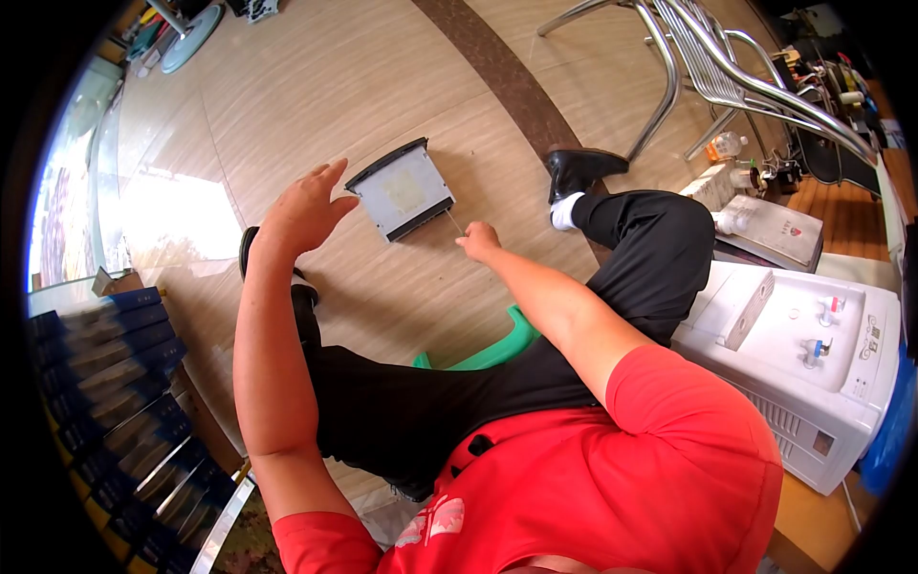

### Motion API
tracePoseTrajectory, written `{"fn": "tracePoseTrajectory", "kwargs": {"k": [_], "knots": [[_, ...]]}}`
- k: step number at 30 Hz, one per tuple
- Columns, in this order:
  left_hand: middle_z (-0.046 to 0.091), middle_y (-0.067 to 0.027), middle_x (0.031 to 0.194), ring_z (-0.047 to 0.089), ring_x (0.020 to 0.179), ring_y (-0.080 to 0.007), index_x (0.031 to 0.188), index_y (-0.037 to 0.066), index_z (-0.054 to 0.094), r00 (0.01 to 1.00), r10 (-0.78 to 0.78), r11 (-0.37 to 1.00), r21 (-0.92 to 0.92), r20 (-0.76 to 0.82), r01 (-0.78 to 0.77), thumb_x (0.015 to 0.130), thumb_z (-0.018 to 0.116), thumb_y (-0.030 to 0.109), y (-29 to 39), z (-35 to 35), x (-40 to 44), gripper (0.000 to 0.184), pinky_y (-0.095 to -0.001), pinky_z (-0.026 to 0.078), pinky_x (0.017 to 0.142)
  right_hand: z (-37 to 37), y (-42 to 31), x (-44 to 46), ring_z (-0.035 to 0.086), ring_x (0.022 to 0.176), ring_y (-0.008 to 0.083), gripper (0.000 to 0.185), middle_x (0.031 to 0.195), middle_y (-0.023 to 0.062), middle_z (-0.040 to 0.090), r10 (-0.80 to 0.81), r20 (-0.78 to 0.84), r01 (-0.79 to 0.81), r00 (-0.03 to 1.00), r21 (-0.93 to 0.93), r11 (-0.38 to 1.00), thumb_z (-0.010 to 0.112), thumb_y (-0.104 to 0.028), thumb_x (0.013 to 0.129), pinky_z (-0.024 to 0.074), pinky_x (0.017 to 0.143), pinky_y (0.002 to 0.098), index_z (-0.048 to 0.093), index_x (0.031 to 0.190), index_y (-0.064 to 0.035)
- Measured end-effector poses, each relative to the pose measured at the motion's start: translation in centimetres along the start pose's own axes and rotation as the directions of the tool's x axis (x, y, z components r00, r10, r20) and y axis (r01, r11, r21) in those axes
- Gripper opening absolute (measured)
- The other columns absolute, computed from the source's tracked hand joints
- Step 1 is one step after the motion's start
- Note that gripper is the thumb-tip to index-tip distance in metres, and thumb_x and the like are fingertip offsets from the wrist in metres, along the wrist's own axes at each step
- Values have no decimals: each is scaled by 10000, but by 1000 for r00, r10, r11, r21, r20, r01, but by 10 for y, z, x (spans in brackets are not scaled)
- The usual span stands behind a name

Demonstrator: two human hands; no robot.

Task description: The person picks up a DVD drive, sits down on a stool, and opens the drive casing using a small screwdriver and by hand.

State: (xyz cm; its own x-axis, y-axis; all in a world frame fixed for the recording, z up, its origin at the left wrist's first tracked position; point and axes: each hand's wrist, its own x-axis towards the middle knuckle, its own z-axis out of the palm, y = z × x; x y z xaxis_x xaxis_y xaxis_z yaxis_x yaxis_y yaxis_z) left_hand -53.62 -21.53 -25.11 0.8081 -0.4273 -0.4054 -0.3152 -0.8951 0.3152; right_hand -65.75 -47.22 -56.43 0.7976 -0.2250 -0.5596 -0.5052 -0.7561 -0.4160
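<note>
A flat metal box [402, 193], which looks like a car stereo, lies tilted on the floor. Its top is silvery with a pale label, and its two long ends are dark. My left hand [304, 212] is raised just left of the box, fingers spread, with nothing in it. To the right of the box's near end, my right hand [478, 241] is closed on a thin rod [453, 221]. The rod's far tip reaches the dark near edge of the box; whether it touches or goes in, I cannot tell. My fingers hide the rod's other end.
Part of a green stool [497, 346] shows beneath my legs. At right stand a white water dispenser [794, 354], stacked boxes [773, 230], a bottle [727, 145] and a metal chair [708, 67]. Blue boxes [124, 402] are stacked at left. A round stand base [193, 40] is at upper left.
</note>
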Motion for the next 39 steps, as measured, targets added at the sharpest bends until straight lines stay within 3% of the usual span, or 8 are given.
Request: {"fn": "tracePoseTrajectory", "kwargs": {"k": [8, 13, 22, 29, 32, 34, 37, 39], "knots": [[446, -167, 1456, 452, 1312, -335, 1455, 93, 391, 999, 34, 999, 30, -18, -34, 953, 554, 351, -2, 1, -2, 588, -408, 398, 1071, 6, 6, 5, 627, 1077, 344, 398, 1128, 209, 663, 3, 21, -4, 1000, 62, 998, 730, -304, 826, 503, 926, 410, 682, 1093, -12], [445, -166, 1462, 433, 1336, -330, 1462, 96, 392, 1000, 6, 1000, -10, -15, -6, 934, 592, 319, 0, -1, -2, 607, -391, 373, 1093, 30, 19, 25, 653, 996, 357, 331, 1022, 215, 687, 4, 136, -21, 991, 128, 992, 656, -313, 866, 517, 886, 414, 714, 968, -3], [447, -164, 1460, 437, 1332, -330, 1464, 102, 390, 1000, 2, 1000, -21, -20, -2, 934, 591, 315, -3, 0, -3, 605, -391, 376, 1090, 5, 1, 3, 664, 962, 339, 342, 986, 184, 700, -47, 65, 53, 997, -91, 994, 655, -346, 873, 523, 857, 417, 725, 931, -17], [450, -163, 1453, 458, 1308, -333, 1447, 74, 399, 999, 26, 1000, 13, -32, -26, 953, 559, 340, -1, 0, -5, 583, -405, 397, 1072, 18, 11, 15, 655, 979, 337, 312, 978, 195, 697, -8, 112, 9, 994, -7, 1000, 659, -337, 870, 511, 880, 410, 730, 929, -39], [447, -174, 1457, 438, 1332, -331, 1463, 98, 391, 1000, -10, 1000, -28, -6, 9, 933, 595, 304, 0, 1, -4, 603, -393, 375, 1092, 39, 26, 29, 686, 874, 327, 294, 927, 186, 702, -25, 118, -1, 993, 220, 976, 640, -305, 900, 556, 757, 421, 711, 961, -26], [457, -182, 1446, 444, 1323, -339, 1457, 78, 392, 1000, 8, 1000, 5, 12, -8, 933, 599, 302, 0, 7, -2, 606, -394, 379, 1087, 9, 0, 5, 691, 672, 304, 292, 863, 168, 696, 179, 277, -281, 944, 388, 878, 602, -279, 943, 566, 564, 408, 670, 1048, -15], [475, -187, 1427, 466, 1299, -346, 1442, 57, 407, 994, 43, 999, 3, 96, -44, 926, 609, 303, 4, 21, 5, 606, -403, 395, 1065, 18, 4, 13, 644, 513, 264, 299, 804, 155, 674, 156, 300, -266, 941, 372, 889, 578, -263, 968, 529, 430, 376, 627, 1120, -10], [526, -193, 1365, 531, 1216, -345, 1414, 43, 440, 991, 69, 997, 25, 118, -73, 902, 634, 311, -1, 51, 16, 609, -420, 429, 1012, 24, 6, 18, 638, 504, 257, 307, 782, 158, 670, 159, 313, -280, 936, 392, 876, 584, -267, 966, 529, 435, 374, 621, 1124, -6]]}}
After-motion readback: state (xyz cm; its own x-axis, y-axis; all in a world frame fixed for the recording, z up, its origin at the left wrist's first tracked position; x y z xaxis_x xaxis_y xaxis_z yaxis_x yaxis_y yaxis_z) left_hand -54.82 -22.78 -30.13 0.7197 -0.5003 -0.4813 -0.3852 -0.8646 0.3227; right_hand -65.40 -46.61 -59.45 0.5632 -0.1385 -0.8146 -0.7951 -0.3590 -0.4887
